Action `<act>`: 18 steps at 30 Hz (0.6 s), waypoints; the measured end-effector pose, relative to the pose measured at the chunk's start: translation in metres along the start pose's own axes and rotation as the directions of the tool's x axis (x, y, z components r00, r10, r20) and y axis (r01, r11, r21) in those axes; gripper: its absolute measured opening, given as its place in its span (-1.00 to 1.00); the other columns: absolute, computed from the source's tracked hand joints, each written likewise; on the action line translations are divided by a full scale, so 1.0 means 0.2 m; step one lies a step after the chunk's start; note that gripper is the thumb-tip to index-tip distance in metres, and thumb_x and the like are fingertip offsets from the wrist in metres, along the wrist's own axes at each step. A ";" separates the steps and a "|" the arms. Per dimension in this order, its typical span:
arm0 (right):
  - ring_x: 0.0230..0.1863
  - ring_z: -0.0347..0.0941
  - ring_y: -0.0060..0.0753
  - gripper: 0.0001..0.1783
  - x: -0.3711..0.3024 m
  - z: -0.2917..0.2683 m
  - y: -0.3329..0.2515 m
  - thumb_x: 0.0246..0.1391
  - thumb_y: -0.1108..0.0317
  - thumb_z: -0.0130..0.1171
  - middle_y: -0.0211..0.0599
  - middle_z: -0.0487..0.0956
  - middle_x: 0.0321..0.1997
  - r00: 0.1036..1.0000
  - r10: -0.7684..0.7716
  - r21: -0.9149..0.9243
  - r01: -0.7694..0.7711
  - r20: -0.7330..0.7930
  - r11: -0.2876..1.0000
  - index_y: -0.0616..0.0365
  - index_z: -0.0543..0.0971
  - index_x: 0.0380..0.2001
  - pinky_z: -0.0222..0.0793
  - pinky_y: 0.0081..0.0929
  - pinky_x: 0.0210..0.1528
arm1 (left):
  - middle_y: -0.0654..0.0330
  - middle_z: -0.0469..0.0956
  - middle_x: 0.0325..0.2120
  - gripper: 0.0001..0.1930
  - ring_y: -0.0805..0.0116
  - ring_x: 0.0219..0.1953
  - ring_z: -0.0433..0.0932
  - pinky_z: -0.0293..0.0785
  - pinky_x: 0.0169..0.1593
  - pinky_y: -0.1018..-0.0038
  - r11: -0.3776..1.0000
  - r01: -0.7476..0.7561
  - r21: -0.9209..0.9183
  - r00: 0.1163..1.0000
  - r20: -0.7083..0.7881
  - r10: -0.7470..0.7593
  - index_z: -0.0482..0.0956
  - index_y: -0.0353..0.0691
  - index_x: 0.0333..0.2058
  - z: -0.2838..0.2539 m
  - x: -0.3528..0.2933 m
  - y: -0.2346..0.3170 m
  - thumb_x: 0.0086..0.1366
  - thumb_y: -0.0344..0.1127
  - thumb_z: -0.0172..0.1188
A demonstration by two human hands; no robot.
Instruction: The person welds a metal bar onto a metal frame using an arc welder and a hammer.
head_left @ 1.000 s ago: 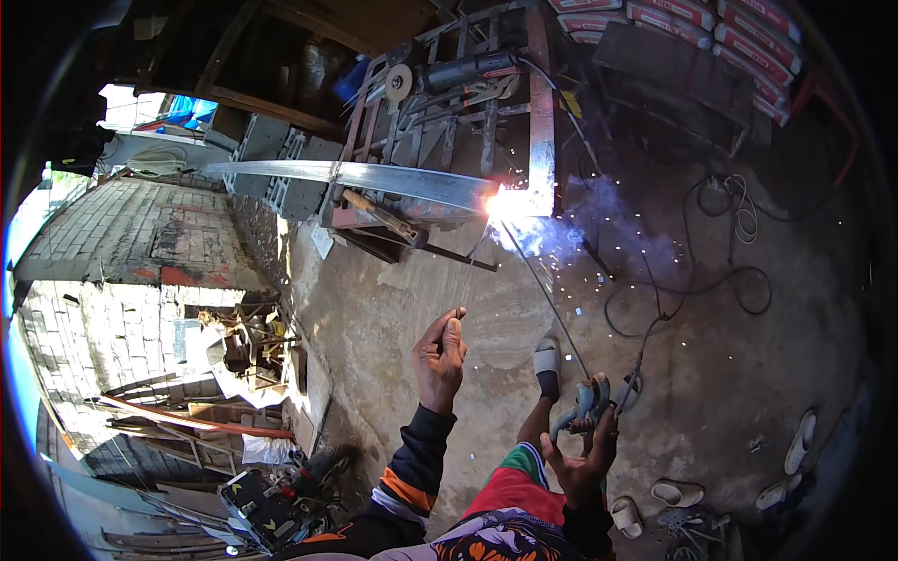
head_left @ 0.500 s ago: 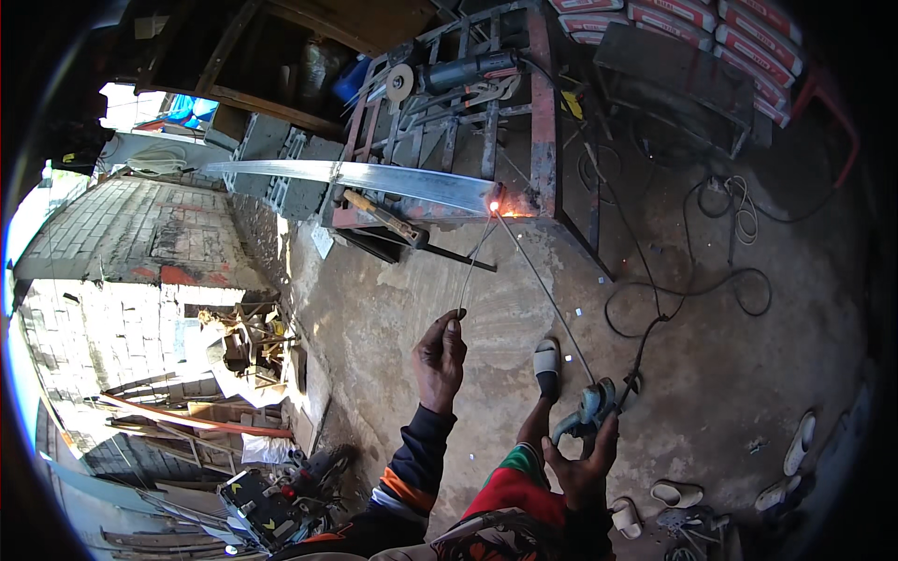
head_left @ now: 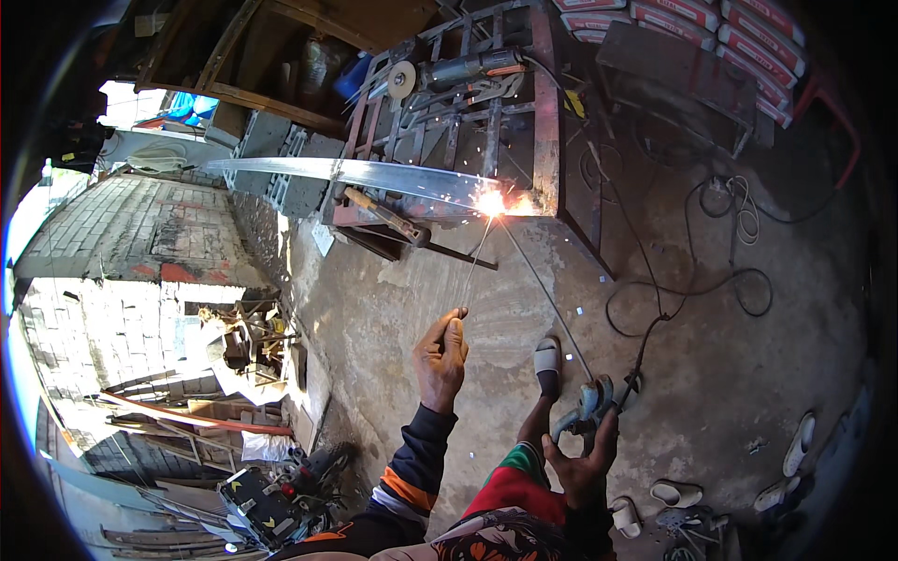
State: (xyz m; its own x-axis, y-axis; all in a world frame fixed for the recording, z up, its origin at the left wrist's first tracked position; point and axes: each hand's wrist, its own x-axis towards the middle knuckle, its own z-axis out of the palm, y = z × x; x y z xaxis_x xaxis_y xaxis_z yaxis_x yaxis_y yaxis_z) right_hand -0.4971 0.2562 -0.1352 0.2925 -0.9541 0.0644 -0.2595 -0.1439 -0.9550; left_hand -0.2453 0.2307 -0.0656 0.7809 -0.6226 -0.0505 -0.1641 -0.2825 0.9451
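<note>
My right hand [head_left: 585, 467] grips a blue-green welding electrode holder [head_left: 589, 404], from which a long welding electrode [head_left: 545, 297] slants up to a bright arc [head_left: 491, 201]. Between the closed fingertips of my left hand [head_left: 440, 363] is a thin metal rod [head_left: 474, 265], its far end meeting the same glow. The arc burns at the right end of a long shiny metal bar [head_left: 393, 178], lying across a rusty metal frame table [head_left: 544, 112]. Glare hides the exact contact point. A hammer [head_left: 388, 217] with a yellowish handle rests at the table's near edge.
An angle grinder [head_left: 468, 69] and locking pliers [head_left: 491, 91] lie on the frame table. Black cable [head_left: 645, 341] runs from the holder and loops over the concrete floor at right. Stacked sacks [head_left: 673, 23] stand at the back right; loose slippers [head_left: 675, 493] lie at the lower right.
The small orange glow at the bar's end has become a bright white arc with sparks flying out. Both hands stay almost in place.
</note>
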 end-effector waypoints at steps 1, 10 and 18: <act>0.17 0.36 0.08 0.19 -0.01 0.00 0.00 -0.34 0.27 0.56 0.25 0.31 0.19 1.000 0.000 0.000 0.000 0.000 1.000 0.47 0.07 0.30 0.41 -0.18 0.12 | 0.35 0.56 -0.38 -0.76 0.71 -0.59 0.21 0.15 -0.54 0.69 1.000 0.000 0.000 1.000 0.000 0.000 0.57 -0.36 -0.06 -0.01 0.00 -0.01 0.43 -0.34 0.06; 0.29 0.21 0.02 0.26 -0.05 0.01 0.04 -0.29 0.47 0.47 0.12 0.13 0.34 0.999 -0.031 0.160 0.037 -0.041 0.987 0.38 -0.15 0.38 0.29 -0.13 0.24 | 0.48 0.25 -0.65 -0.70 0.72 -0.60 0.15 0.05 -0.52 0.68 0.999 0.021 0.049 0.999 0.046 -0.024 0.57 -0.37 -0.05 -0.01 0.01 -0.02 0.44 -0.24 0.07; 0.14 0.35 0.04 0.18 -0.01 0.02 0.01 -0.27 0.30 0.50 0.14 0.30 0.17 1.000 0.011 0.084 -0.009 -0.027 0.996 0.34 0.00 0.35 0.41 -0.18 0.08 | 0.48 0.23 -0.64 -0.70 0.71 -0.60 0.13 0.05 -0.52 0.67 0.997 0.011 0.083 1.000 0.026 -0.013 0.57 -0.36 -0.05 -0.02 0.01 -0.02 0.44 -0.23 0.07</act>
State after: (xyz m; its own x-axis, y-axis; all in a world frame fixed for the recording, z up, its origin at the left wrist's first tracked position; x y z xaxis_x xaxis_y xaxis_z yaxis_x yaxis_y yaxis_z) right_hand -0.4954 0.2591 -0.1379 0.2644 -0.9624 0.0617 -0.1840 -0.1132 -0.9764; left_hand -0.2405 0.2341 -0.0676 0.7670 -0.6377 -0.0714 -0.2048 -0.3487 0.9146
